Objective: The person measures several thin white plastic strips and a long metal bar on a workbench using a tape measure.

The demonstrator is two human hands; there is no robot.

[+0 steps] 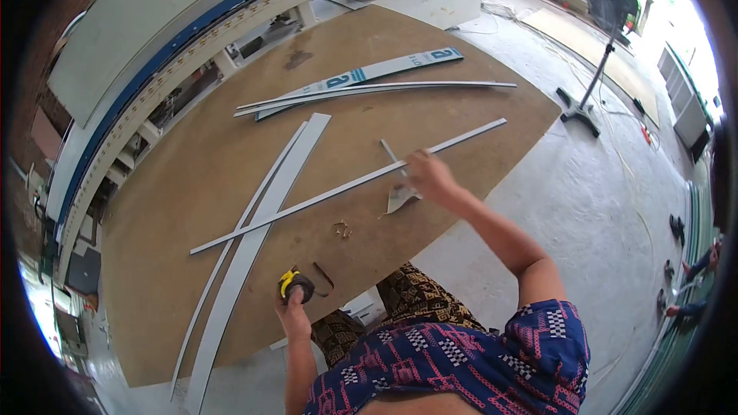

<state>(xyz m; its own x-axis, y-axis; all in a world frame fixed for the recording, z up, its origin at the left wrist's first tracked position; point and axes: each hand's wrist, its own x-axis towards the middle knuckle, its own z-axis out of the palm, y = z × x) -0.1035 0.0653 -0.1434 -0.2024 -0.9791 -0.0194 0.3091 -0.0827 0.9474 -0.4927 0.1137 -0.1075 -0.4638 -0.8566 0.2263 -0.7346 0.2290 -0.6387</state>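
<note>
My left hand (292,311) is closed around a yellow and black tape measure (287,283) near the front edge of the brown board table (154,261). My right hand (432,178) is over a long narrow grey-white strip (338,197) lying diagonally. Its fingers are curled in at the strip, slightly blurred; I cannot tell what they grip. A short thin strip (389,151) pokes out beyond the fingers. Just below lies a pale torn scrap (400,198). The long strip crosses over a wide flat white strip (269,204) and a thinner strip (206,287) on the left.
At the back lie a strip with blue printed film (407,65) and narrow strips (369,90). Small crumbs (342,228) and a dark curved piece (324,277) are nearby. A long machine (177,38) borders the far side. A stand (584,104) and another person's hand (674,310) are on the right.
</note>
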